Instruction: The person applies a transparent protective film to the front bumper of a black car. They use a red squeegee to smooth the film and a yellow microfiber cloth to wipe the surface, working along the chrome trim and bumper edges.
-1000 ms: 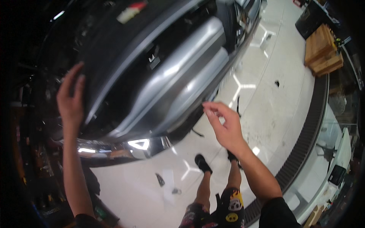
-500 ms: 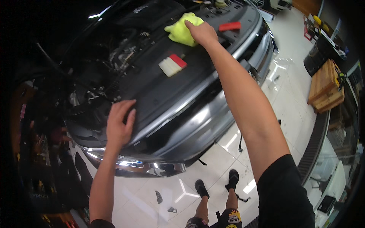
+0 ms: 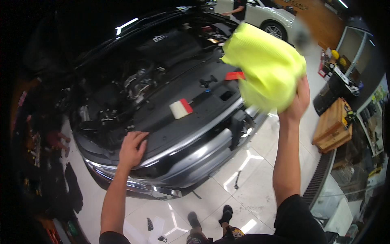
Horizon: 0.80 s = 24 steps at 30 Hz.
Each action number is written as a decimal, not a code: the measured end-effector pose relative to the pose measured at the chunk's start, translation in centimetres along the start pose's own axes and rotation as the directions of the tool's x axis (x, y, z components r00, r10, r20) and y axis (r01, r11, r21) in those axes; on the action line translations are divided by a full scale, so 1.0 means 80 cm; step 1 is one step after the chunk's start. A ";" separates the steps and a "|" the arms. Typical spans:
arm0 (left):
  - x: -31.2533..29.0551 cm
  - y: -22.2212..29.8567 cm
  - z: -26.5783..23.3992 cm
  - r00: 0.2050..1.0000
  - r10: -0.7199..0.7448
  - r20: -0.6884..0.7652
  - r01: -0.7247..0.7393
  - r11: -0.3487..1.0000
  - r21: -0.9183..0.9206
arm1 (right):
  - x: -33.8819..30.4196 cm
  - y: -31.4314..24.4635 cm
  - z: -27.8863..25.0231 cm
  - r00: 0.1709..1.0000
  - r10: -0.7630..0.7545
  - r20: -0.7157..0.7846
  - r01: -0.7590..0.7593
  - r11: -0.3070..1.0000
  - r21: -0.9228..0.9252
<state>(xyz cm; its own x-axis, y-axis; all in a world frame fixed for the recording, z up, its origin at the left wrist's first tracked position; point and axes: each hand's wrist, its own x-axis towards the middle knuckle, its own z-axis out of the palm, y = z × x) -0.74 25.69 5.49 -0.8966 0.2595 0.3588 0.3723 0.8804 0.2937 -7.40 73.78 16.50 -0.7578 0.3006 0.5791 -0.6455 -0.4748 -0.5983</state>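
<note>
A bright yellow cloth (image 3: 266, 65) hangs in the air at the right, blurred at its lower edge. My right hand (image 3: 298, 99) grips it by its right side, above and to the right of the car's front. With fingers spread, my left hand (image 3: 133, 149) rests on the black panel (image 3: 162, 132) behind the car's front edge. On that panel lies a white squeegee card with a red edge (image 3: 180, 109), between my hands. A red block-like piece (image 3: 235, 76) lies farther back, partly covered by the cloth.
The open engine bay (image 3: 138, 81) spreads behind the panel. A small black fitting (image 3: 208, 82) lies near the red piece. Wooden boxes (image 3: 334, 124) stand at the right. Another person (image 3: 239, 10) stands by a white car (image 3: 266, 20) at the back. Dark scraps (image 3: 150, 223) lie on the tiles.
My right hand has lifted the cloth off the panel and swung it right, where it now hangs spread out. My left hand stays on the panel. The view has tilted upward.
</note>
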 end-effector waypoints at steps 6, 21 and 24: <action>0.014 0.007 0.013 0.997 0.061 -0.046 -0.061 0.998 0.018 | -0.210 -0.042 -0.088 0.860 0.503 -0.084 -0.489 0.860 0.147; 0.008 -0.001 0.029 0.996 0.063 0.070 -0.067 0.996 0.052 | -0.457 -0.054 -0.130 0.648 0.746 -0.151 -0.759 0.618 -0.206; 0.012 -0.001 0.032 0.996 0.060 0.067 -0.065 0.995 0.069 | -0.464 -0.041 -0.120 0.748 0.632 -0.201 -0.654 0.651 -0.385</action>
<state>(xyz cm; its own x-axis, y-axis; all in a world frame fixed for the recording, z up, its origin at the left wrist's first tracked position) -2.24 26.88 3.54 -0.8866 0.3384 0.3154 0.4125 0.8870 0.2077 21.93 72.14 -8.40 -0.9942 0.0910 -0.0566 0.0387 -0.1875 -0.9815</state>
